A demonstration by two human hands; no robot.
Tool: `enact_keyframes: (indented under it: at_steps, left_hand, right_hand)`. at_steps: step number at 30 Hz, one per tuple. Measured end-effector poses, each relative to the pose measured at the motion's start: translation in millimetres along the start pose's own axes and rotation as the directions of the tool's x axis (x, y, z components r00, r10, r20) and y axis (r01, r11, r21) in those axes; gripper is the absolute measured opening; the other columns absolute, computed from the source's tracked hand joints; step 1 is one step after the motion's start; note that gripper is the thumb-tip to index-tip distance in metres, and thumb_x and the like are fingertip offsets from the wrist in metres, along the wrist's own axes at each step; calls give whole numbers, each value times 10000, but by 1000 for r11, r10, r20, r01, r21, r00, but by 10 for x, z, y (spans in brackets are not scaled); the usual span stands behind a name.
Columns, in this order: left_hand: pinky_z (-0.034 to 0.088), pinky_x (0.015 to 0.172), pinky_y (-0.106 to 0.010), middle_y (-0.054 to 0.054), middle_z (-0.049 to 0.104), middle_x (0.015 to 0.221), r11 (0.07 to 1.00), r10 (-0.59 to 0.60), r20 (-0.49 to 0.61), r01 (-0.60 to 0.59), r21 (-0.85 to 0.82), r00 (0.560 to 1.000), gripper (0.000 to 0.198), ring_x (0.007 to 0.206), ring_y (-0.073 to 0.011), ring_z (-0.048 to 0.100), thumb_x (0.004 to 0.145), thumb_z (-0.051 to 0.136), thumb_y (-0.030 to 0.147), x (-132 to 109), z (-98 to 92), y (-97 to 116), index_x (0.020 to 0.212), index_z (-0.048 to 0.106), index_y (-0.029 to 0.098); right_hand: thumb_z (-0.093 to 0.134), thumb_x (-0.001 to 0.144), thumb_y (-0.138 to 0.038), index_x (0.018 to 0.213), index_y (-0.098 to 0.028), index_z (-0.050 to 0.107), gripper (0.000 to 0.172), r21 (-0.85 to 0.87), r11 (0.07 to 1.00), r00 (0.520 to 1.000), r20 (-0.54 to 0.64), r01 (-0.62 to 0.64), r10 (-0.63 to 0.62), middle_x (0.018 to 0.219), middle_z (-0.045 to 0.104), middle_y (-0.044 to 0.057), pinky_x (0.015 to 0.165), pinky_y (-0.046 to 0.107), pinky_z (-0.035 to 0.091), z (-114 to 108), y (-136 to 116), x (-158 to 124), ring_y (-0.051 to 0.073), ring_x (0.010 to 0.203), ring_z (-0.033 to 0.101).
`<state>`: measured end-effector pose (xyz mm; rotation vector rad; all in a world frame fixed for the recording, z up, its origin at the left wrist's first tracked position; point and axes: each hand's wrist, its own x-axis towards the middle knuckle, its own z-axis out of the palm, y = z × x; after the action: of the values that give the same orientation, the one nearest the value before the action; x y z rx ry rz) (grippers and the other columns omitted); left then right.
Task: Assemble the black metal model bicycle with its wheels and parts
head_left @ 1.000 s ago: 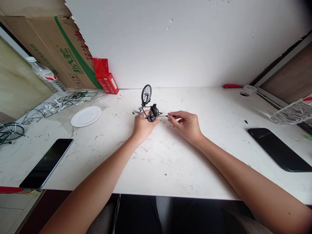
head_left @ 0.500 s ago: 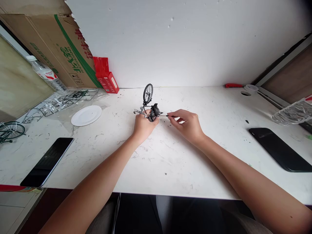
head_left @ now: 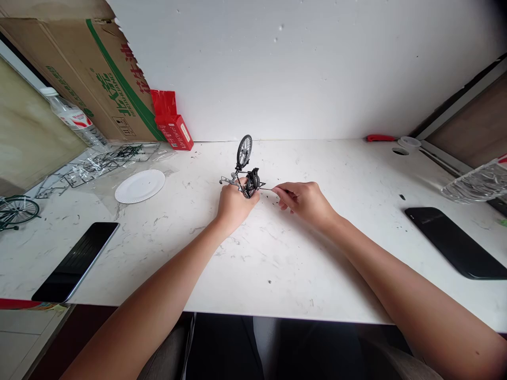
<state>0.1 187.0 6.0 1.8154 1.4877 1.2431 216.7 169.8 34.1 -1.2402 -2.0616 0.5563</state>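
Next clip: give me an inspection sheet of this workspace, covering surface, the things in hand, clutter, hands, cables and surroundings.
Surface: white marbled tabletop, scuffed, with small dark specks.
Things in hand: small black model bicycle, one wheel raised; thin screwdriver pointed at its lower part.
Clutter: paper plate; plastic part frames; red box; two dark phones, one left, one right; green model wheel; water bottle.
Hands: left hand grips the bicycle; right hand pinches the screwdriver.
Cables: nothing seen.
Surroundings: white wall; cardboard carton at left.
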Motion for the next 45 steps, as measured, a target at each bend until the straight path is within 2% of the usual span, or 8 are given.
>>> enact_keyframes:
  at_steps: [6, 14, 20, 24, 27, 31, 39, 45]
  left_hand:
    - [496, 640, -297, -35, 748, 741, 1000, 7, 32, -8, 6, 999, 106, 664, -188, 651, 844, 774, 303, -28, -2, 40, 836, 707, 221]
    - [451, 633, -283, -24, 713, 746, 999, 43, 5, -43, -19, 999, 122, 660, -168, 608, 874, 732, 321, -52, 29, 46, 835, 666, 227]
    - [460, 654, -292, -32, 729, 767, 999, 37, -11, -37, -22, 999, 112, 665, -172, 614, 880, 731, 323, -34, 8, 60, 860, 676, 227]
    - [443, 642, -300, -21, 696, 706, 998, 50, -2, -50, 47, 999, 96, 640, -177, 596, 877, 725, 308, -44, 8, 73, 848, 673, 232]
    - [435, 640, -299, -25, 694, 713, 997, 60, 4, -60, 48, 998, 94, 646, -180, 593, 878, 724, 306, -49, 6, 77, 845, 676, 233]
    - [432, 648, -301, -29, 686, 713, 996, 81, 1, -81, 48, 997, 107, 648, -182, 588, 892, 717, 305, -59, 13, 65, 833, 670, 229]
    - [428, 644, -314, -27, 674, 654, 979, 123, -16, -118, 169, 992, 60, 603, -192, 570, 892, 744, 286, -92, 14, 133, 900, 729, 229]
    - [485, 700, -331, -49, 740, 746, 989, 115, 11, -116, 90, 993, 36, 689, -219, 649, 877, 761, 247, -66, -39, 194, 906, 759, 226]
  right_hand:
    - [397, 1095, -679, 753, -225, 640, 618, -113, 993, 999, -36, -14, 10, 546, 581, 15, 580, 359, 406, 6, -1, 17, 163, 487, 497]
    - [353, 1133, -503, 1093, -226, 543, 338, -176, 984, 999, 52, 16, -7, 949, 706, 100, 609, 344, 388, 96, -29, -1, 199, 629, 537]
    - [324, 1123, -413, 1148, -242, 445, 211, -170, 985, 995, 94, 37, -22, 781, 635, 39, 562, 345, 337, 132, -66, -49, 206, 555, 443]
    - [389, 1106, -387, 1100, -265, 470, 147, -191, 981, 997, 80, 26, -10, 785, 679, 37, 567, 334, 332, 115, -16, -33, 204, 559, 482]
    - [423, 1103, -404, 1058, -258, 508, 175, -153, 988, 998, 45, -29, 37, 849, 729, 53, 601, 338, 375, 101, -8, -18, 203, 604, 544]
    - [451, 1103, -482, 991, -249, 541, 273, -81, 992, 994, 30, -98, 101, 803, 709, 36, 608, 338, 383, 113, -22, -13, 194, 612, 538]
    - [299, 1102, -698, 841, -229, 666, 651, 37, 989, 990, 13, -143, 143, 618, 583, 10, 594, 346, 402, 209, 4, -31, 178, 533, 493]
    - [346, 1091, -704, 955, -246, 674, 579, 54, 988, 989, 28, -145, 144, 582, 475, -31, 555, 338, 362, 176, -42, -30, 166, 503, 405]
